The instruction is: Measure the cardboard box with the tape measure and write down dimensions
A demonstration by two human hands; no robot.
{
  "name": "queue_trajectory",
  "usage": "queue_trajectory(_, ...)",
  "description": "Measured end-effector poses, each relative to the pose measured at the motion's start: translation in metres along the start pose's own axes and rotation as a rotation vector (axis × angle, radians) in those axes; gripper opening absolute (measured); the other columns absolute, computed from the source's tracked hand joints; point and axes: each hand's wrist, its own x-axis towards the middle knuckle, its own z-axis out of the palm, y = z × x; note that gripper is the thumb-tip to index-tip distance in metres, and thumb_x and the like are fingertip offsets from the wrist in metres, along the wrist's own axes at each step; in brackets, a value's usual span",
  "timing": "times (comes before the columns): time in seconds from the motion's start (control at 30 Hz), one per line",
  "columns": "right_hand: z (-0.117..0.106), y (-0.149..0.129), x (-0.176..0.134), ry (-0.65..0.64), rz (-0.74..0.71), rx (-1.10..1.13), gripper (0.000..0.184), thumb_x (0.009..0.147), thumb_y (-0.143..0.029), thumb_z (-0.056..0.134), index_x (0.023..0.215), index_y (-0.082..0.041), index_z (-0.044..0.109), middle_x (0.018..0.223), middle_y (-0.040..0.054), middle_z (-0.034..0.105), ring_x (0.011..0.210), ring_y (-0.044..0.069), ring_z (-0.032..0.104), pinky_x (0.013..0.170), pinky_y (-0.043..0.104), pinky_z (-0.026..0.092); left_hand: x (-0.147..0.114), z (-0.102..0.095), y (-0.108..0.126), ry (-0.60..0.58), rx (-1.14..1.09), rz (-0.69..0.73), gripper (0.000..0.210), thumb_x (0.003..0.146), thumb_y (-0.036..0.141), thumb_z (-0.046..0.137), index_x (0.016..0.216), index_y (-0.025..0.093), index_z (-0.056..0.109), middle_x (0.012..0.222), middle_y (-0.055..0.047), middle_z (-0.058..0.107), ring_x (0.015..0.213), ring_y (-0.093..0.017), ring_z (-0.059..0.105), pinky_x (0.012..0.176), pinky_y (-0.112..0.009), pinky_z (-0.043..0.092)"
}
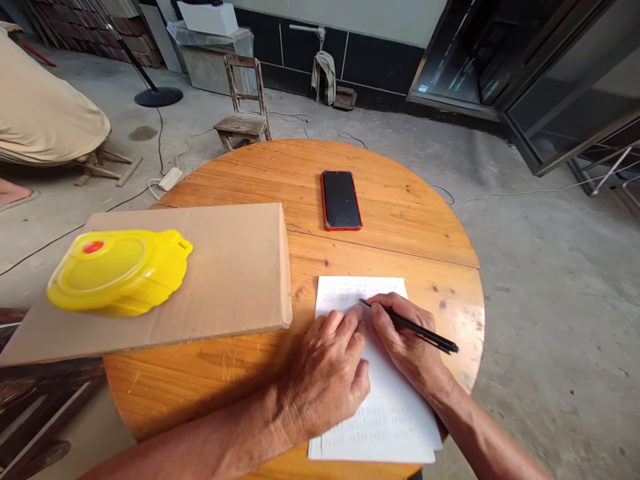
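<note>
Pinching black pen (420, 330) in right hand (414, 357), slanted tip-leftward to paper (387, 387) (beside loosely spread left hand (333, 370)).

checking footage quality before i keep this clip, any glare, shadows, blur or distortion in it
Head view: glare pales the right edge of the table; head view: a shadow darkens the wood beside the left forearm; head view: the writing on the paper is faint and hard to read; head view: the yellow case looks stretched and slightly soft.
</note>
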Motion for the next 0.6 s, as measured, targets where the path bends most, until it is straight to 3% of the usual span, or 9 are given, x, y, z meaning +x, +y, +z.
queue_trajectory(0.6,-0.0018,0.0022,0.0000,0.015,-0.011,0.009,0.016,0.090,-0.021,0.051,0.082,-0.021,0.065,0.077,0.0017,0.071,0.066,0.016,0.065,0.064,0.028,0.050,-0.0001,0.0007,-0.0005,-0.019,-0.011,-0.004,0.039,0.081,0.016,0.054,0.120,0.009,0.059,0.139,-0.013,0.053,0.111,-0.030,0.050,0.095,-0.048,0.048)
